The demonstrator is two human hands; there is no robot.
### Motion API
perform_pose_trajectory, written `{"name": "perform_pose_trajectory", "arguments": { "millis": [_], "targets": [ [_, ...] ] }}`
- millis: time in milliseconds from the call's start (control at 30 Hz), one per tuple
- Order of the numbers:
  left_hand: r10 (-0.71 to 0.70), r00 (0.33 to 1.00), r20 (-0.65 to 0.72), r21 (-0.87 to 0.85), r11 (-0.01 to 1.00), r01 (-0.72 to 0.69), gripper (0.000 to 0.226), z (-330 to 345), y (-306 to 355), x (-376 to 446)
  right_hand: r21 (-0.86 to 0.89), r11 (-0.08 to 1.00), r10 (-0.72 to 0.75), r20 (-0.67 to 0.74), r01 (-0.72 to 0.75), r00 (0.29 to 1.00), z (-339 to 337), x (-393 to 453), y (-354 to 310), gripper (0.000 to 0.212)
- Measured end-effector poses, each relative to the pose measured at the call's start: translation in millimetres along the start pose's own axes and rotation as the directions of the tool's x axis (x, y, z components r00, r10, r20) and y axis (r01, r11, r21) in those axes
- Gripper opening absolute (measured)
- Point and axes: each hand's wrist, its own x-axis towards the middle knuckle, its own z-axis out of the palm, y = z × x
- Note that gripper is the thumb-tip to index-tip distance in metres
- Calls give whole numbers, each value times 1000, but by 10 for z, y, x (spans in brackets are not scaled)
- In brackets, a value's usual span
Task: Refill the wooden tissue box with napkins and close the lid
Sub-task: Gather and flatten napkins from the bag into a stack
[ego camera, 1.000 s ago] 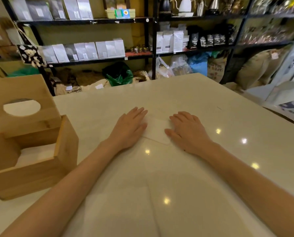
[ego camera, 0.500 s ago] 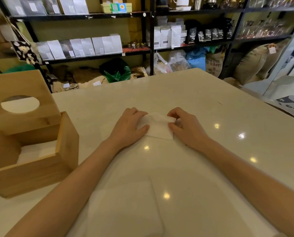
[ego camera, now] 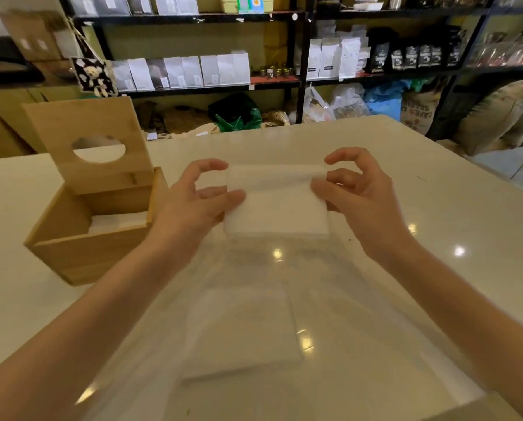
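Napkin (ego camera: 276, 205) first: we see a folded white one held up off the table (ego camera: 436, 214), a little to the right of the wooden box (ego camera: 93, 253). Our left hand (ego camera: 193, 208) pinches its left edge between thumb and fingers, and our right hand (ego camera: 366, 202) pinches the right edge likewise, index fingers curled above the top fold. Both forearms reach in from the near edge, wrists slightly raised.

We see the box standing open, its lid (ego camera: 93, 141) with the round hole tilted upright at the back. White napkins (ego camera: 117, 221) already lie inside, below the rim, with space above them. The box's right wall sits just beside our left hand; we cannot tell whether they touch.

Right of the box, the pale table runs bare and glossy to its far edge and right corner. Nearer us than the box lies a flat white stack (ego camera: 242, 335) on the table, between our forearms. Shelves (ego camera: 193, 68) of bags stand beyond the box.
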Motion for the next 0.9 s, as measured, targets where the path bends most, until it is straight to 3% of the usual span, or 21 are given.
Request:
{"name": "perform_pose_trajectory", "arguments": {
  "millis": [67, 133, 267, 400, 567, 700, 900],
  "targets": [
    [-49, 998, 29, -67, 996, 50, 24, -132, 45, -239, 51, 998, 28, 63, -31, 998, 73, -142, -61, 21],
    [-37, 998, 44, -28, 999, 38, 16, -231, 59, -473, 52, 997, 55, 115, -61, 992, 147, -280, -75, 20],
    [51, 997, -64, 140, 989, -41, 29, -364, -27, -814, 62, 985, 149, 155, -161, 977, 272, -523, -44, 23],
    [12, 998, -54, 139, 990, -5, 26, -456, -158, -1004, 65, 971, 217, 169, -231, 961, 332, -681, 23, 28],
    [-45, 998, -32, 279, 959, 52, 14, -528, -336, -1084, -174, 963, 236, 188, -204, 953, 377, -819, 123, 24],
    [-65, 997, -42, 397, 915, 76, 15, -513, -409, -1088, -437, 897, 162, 190, -64, 968, 390, -877, 138, 18],
    [-9, 1000, 25, 557, 830, -6, 12, -517, -446, -1054, -547, 837, 127, 174, -11, 977, 400, -911, 133, 15]
  ]
}}
